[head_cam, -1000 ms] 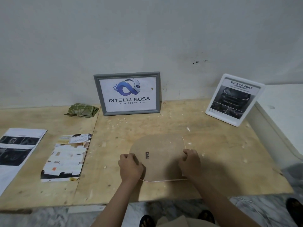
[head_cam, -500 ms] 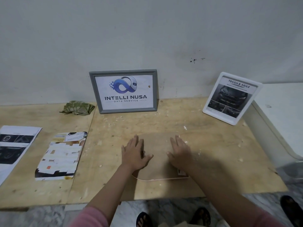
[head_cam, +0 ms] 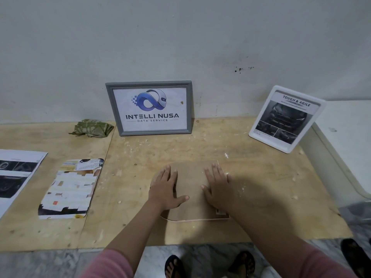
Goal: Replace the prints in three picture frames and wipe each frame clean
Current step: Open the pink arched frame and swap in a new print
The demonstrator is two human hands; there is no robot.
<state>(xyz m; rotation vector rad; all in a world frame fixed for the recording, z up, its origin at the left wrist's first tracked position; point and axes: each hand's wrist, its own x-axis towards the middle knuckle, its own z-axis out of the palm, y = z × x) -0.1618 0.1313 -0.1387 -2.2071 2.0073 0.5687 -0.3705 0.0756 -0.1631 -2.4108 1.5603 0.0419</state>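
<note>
Hands (head_cam: 163,188) (head_cam: 217,186) lie flat, hiding much of the face-down frame (head_cam: 189,177).

grey frame (head_cam: 148,108) – "INTELLI NUSA DATA SERVICE", white frame (head_cam: 286,119) – "TOUGH & AGILE"

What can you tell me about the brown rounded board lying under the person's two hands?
The rounded frame lies face down on the plywood table, showing a plain brown fibreboard back with rounded corners and a thin pale pink rim along its near edge. A small fitting peeks out near its right corner. The left hand and right hand both press flat on it, fingers straight.
</note>
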